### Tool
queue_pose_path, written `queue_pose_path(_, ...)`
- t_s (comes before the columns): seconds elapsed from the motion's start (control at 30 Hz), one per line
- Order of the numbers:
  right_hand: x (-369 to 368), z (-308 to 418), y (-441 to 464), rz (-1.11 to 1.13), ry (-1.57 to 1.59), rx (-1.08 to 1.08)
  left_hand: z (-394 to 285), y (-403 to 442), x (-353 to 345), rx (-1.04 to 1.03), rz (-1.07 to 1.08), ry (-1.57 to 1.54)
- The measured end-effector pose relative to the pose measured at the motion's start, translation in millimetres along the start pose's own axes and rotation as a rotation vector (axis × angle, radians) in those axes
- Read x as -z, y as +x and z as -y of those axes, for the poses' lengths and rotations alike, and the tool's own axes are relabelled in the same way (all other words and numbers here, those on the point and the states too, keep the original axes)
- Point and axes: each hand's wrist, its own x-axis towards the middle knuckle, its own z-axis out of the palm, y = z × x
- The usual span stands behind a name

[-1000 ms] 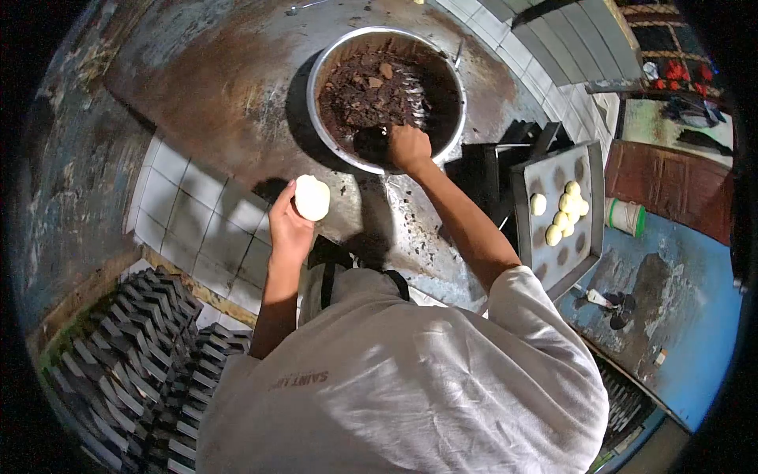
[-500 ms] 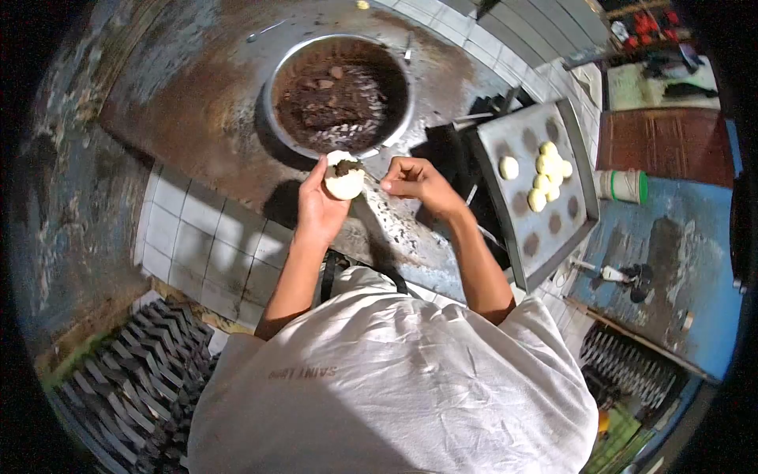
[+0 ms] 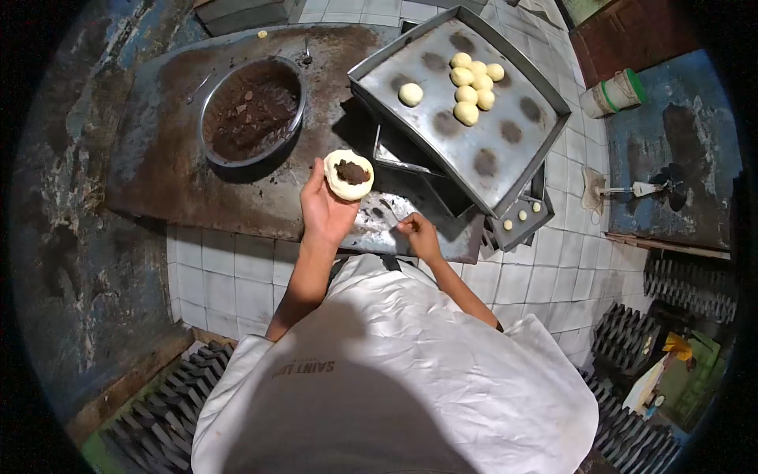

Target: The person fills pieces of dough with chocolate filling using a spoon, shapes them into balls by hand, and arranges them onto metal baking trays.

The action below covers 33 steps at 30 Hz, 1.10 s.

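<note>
A flattened round of pale dough [image 3: 338, 188] rests in my left hand [image 3: 326, 215], thumb and fingers curled around its edge. Dark brown filling [image 3: 352, 173] sits in a heap at its centre. Lower and to the right, my right hand [image 3: 420, 235] is closed on the handle of a thin metal spoon [image 3: 390, 212], its tip pointing up and left towards the dough. Beyond my left hand, a large metal bowl [image 3: 207, 144] holds a dark crumbly mass of the same filling [image 3: 251, 118].
To the right, a metal baking tray [image 3: 430, 51] carries several pale dough balls [image 3: 466, 114], one lying apart. Another tray [image 3: 517, 233] with small dough pieces is below it. Utensils lie on the stained worktable [image 3: 162, 178] near the bowl. A white bucket [image 3: 620, 92] stands farther right.
The view has swung right, so bowl and tray appear farther left. The dough now faces up, showing its filling more fully. My right hand has moved down, away from the dough.
</note>
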Motion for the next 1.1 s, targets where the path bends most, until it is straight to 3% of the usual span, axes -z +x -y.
queue_pose_path(0.07,18.5,14.5,-6.7,-0.060,-0.658,0.055,12.8,-11.0,-16.3,0.047,-0.059,0.033)
queue_pose_path(0.13,23.3,39.9,1.1,-0.043,-0.764,0.011,27.6,-21.4,-24.4,0.032,-0.105,0.106)
queue_pose_path(0.2,13.1,83.9,8.2,-0.144,-0.592,0.329,37.8,-30.2,-26.6,0.045,-0.050,0.138)
queue_pose_path(0.27,-2.0,148.6,10.0,0.121,0.238,0.001,45.3,-35.5,-22.9,0.048,-0.048,0.188)
queue_pose_path(0.3,-1.9,164.3,13.4,0.122,0.241,0.002,46.4,-35.7,-16.4,0.076,0.027,0.234)
queue_pose_path(0.33,-1.5,176.8,17.1,0.314,0.466,-0.193,48.2,-35.8,-11.3,0.102,0.103,0.278)
queue_pose_path(0.37,0.1,188.0,16.8,0.509,0.689,-0.391,51.1,-35.6,-6.0,0.097,0.103,0.283)
queue_pose_path(0.4,4.3,202.0,9.8,0.519,0.693,-0.386,52.1,-35.8,-1.7,0.032,0.007,0.400)
queue_pose_path(0.47,13.3,221.8,-3.7,0.520,0.381,-0.145,46.3,-39.0,-2.2,-0.045,-0.088,0.520)
queue_pose_path(0.53,17.3,219.9,-8.1,0.537,0.337,-0.066,37.4,-48.1,-4.1,0.014,-0.114,0.836)
queue_pose_path(0.6,20.1,221.7,-19.9,0.235,-0.276,0.611,36.5,-53.6,-9.4,0.033,-0.118,0.786)
queue_pose_path(0.73,14.1,239.8,-30.5,0.219,-0.456,0.664,37.4,-68.2,-44.9,-0.005,-0.172,0.872)
queue_pose_path(0.93,-4.2,247.3,-36.0,0.109,-0.294,0.790,26.6,-76.7,-52.1,-0.364,-0.117,1.127)
queue_pose_path(1.03,-21.2,255.2,-34.9,0.158,-0.173,0.803,34.4,-70.4,-50.0,-0.608,-0.145,0.757)
queue_pose_path(1.1,-32.0,259.8,-37.0,0.132,-0.349,0.827,34.8,-72.4,-53.4,-0.614,-0.156,0.674)
